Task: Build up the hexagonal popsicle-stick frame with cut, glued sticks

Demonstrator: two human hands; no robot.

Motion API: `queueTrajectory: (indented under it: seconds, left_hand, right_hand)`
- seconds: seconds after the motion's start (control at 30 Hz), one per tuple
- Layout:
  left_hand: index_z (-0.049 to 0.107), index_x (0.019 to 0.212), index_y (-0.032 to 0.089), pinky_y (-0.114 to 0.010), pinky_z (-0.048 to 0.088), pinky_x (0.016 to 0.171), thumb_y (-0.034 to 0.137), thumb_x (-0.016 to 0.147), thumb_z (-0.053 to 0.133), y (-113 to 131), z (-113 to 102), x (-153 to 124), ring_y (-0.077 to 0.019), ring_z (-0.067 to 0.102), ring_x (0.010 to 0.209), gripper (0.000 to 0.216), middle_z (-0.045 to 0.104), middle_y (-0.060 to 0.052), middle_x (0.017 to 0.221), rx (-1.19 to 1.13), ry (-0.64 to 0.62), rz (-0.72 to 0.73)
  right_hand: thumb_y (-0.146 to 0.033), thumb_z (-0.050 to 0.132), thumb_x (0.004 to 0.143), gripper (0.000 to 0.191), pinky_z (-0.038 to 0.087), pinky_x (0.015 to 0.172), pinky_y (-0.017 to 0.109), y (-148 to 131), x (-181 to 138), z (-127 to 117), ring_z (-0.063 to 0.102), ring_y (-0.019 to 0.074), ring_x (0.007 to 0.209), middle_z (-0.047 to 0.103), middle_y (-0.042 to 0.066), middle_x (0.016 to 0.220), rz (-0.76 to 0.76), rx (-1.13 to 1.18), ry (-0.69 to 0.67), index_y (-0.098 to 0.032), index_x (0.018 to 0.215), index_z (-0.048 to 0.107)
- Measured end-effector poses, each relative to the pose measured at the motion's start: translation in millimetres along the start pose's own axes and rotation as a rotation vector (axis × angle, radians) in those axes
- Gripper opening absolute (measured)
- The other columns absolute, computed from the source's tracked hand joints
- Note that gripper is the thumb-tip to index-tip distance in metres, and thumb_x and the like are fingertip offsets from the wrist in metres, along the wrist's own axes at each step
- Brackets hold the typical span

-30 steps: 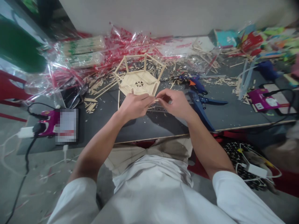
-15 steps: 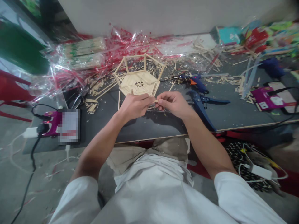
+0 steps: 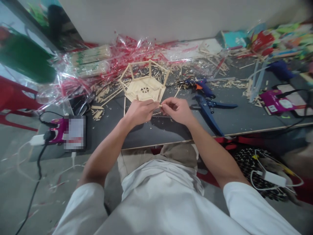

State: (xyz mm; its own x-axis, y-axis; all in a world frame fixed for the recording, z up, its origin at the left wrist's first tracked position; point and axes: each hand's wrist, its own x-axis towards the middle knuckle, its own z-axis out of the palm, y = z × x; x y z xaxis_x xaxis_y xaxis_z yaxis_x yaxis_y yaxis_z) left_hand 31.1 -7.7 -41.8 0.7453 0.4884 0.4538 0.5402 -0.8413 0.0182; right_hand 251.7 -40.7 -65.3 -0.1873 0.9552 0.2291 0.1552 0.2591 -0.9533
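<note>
A many-sided basket-like frame of pale wooden sticks (image 3: 140,85) stands on the dark tabletop, with short posts, an upper rim and a slatted base around a small spoked opening. My left hand (image 3: 141,111) is closed over its near side, fingers on the near rim, and hides that part. From the right, my right hand (image 3: 178,109) pinches the end of a short wooden stick (image 3: 160,105) that shows between the two hands. Whether this stick is joined to the frame cannot be made out.
Right of my hands lie a blue-handled cutter (image 3: 209,112) and a blue glue gun (image 3: 205,88). Stick offcuts (image 3: 97,112) litter the table (image 3: 146,137). Plastic wrapping (image 3: 132,45) is heaped behind. A phone (image 3: 74,132) and purple power strip (image 3: 57,130) sit at left.
The view has shifted slightly. Both hands keep their grips at the frame's near side, and my right hand sits marginally closer to the left one.
</note>
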Motion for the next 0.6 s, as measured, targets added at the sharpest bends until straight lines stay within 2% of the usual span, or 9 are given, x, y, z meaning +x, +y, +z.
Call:
queueTrajectory:
  seconds: [0.33, 0.43, 0.6]
  left_hand:
    - [0.072, 0.092, 0.019, -0.028, 0.029, 0.055, 0.020, 0.097, 0.050, -1.2, -5.0, 0.8, -0.0151, 0.065, 0.069, 0.023, 0.074, -0.003, 0.081, -0.105, -0.160, -0.009]
    - [0.072, 0.091, 0.020, -0.029, 0.028, 0.056, 0.018, 0.095, 0.051, -0.9, -3.6, 0.9, -0.0157, 0.066, 0.069, 0.022, 0.074, -0.003, 0.081, -0.098, -0.175, -0.009]
    - [0.072, 0.088, 0.019, -0.029, 0.026, 0.055, 0.018, 0.094, 0.051, 0.1, -1.9, 2.3, -0.0164, 0.066, 0.069, 0.022, 0.074, -0.003, 0.080, -0.076, -0.193, -0.007]
  right_hand:
    - [-0.047, 0.055, 0.098, 0.033, 0.049, 0.065, 0.028, -6.0, 1.3, -6.9, 0.064, 0.0147, 0.064, 0.071, 0.002, 0.072, -0.159, -0.257, -0.154, -0.021, 0.086, 0.070]
    - [-0.041, 0.054, 0.096, 0.028, 0.046, 0.066, 0.029, -4.8, 1.7, -8.3, 0.061, 0.0146, 0.064, 0.071, 0.002, 0.073, -0.201, -0.328, -0.136, -0.021, 0.084, 0.069]
    - [-0.030, 0.057, 0.085, 0.015, 0.043, 0.065, 0.029, -4.4, 2.6, -6.4, 0.052, 0.0133, 0.060, 0.064, 0.000, 0.067, -0.205, -0.377, -0.086, -0.022, 0.076, 0.064]
